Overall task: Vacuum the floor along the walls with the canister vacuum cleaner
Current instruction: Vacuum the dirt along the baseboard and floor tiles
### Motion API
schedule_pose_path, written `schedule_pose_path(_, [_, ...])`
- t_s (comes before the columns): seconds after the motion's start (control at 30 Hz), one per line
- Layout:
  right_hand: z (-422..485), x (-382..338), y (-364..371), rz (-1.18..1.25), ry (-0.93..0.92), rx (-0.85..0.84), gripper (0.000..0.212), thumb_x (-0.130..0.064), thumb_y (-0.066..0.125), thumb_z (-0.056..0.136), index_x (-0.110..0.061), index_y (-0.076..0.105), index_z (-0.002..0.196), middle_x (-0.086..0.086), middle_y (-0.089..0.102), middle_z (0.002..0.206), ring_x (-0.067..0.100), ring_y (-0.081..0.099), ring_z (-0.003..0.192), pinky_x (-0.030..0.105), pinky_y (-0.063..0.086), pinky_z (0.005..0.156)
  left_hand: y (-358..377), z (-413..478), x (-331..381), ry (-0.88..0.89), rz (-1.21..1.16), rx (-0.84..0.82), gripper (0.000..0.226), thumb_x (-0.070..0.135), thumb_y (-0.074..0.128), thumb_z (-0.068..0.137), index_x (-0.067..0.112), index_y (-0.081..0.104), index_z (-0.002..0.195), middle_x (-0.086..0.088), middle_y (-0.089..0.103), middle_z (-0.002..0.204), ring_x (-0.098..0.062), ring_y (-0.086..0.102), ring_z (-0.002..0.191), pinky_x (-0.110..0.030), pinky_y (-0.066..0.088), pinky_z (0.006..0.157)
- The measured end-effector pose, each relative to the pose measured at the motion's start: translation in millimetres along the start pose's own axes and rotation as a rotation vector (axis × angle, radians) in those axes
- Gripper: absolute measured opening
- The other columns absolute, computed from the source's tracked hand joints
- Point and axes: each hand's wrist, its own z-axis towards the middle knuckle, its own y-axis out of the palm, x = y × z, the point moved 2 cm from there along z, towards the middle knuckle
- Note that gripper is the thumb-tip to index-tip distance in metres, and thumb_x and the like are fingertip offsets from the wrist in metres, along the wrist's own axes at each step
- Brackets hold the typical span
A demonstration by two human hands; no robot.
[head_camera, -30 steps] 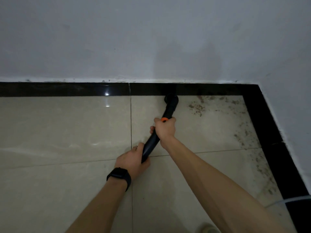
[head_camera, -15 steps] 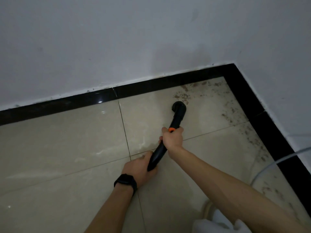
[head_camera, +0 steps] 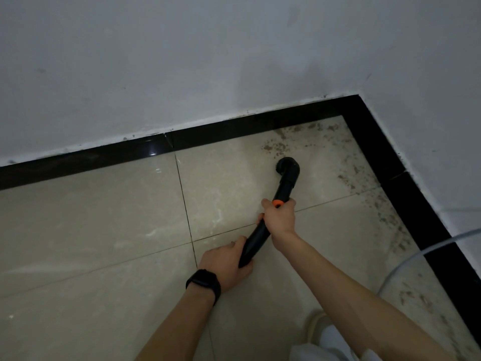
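A: Well, our black curved plastic vacuum wand [head_camera: 282,188] has come back off the glossy black skirting strip [head_camera: 234,131]. A second ago its elbowed nozzle [head_camera: 287,165] was tucked against that strip; now it sits on the beige polished tile floor [head_camera: 104,230], just short of the patch of brown crumbs [head_camera: 276,148].

B: So we read that as the end of one stroke, with the dirt toward the corner not yet taken up?

A: We do. Crumbs also trail along the right-hand skirting, so that stretch is left as well.

B: Which way does the wand lie?

A: Its long axis runs from near-left to far-right, gently bowed, nozzle end aimed toward the corner of the white painted walls [head_camera: 182,61].

B: And our grip?

A: Our right hand [head_camera: 279,217] is wrapped round the tube just below the orange collar [head_camera: 278,203]. Our left hand [head_camera: 226,261], above the black wristband [head_camera: 204,282], curls round the rear end, low by the floor. A pale hose [head_camera: 416,256] arcs in at the right.
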Motion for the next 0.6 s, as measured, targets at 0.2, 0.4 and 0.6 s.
schedule_pose_path(0.2, [3.2,-2.9,6.4,-0.034,-0.01,-0.023,0.033,-0.013,0.062,0.096,-0.018,0.038,0.119,0.011,0.061,0.083,0.011,0.059,0.043,0.029,0.053,0.05,-0.4,2.8,-3.2,-0.023,-0.001,0.003,0.039,0.056,0.045,0.09,0.03,0.037,0.118,0.006,0.063,0.097,-0.02,0.063,0.078,-0.028,0.041,0.059])
schedule_pose_path(0.4, [4.8,-9.4,16.8,-0.05,-0.029,-0.063,0.031,-0.009,0.061,0.095,-0.017,0.04,0.118,0.007,0.058,0.081,0.009,0.058,0.041,0.026,0.051,0.045,-1.7,4.7,-8.2,-0.052,-0.022,0.002,0.037,0.057,0.045,0.089,0.031,0.036,0.114,0.008,0.062,0.093,-0.016,0.058,0.071,-0.027,0.033,0.053])
schedule_pose_path(0.6, [5.7,-16.1,27.0,-0.084,-0.04,-0.079,0.029,-0.009,0.06,0.097,-0.015,0.04,0.116,0.008,0.057,0.081,0.008,0.057,0.04,0.024,0.05,0.043,-4.3,7.5,-13.7,-0.08,-0.044,0.002,0.037,0.058,0.044,0.089,0.033,0.036,0.115,0.009,0.063,0.094,-0.016,0.061,0.072,-0.027,0.04,0.054])
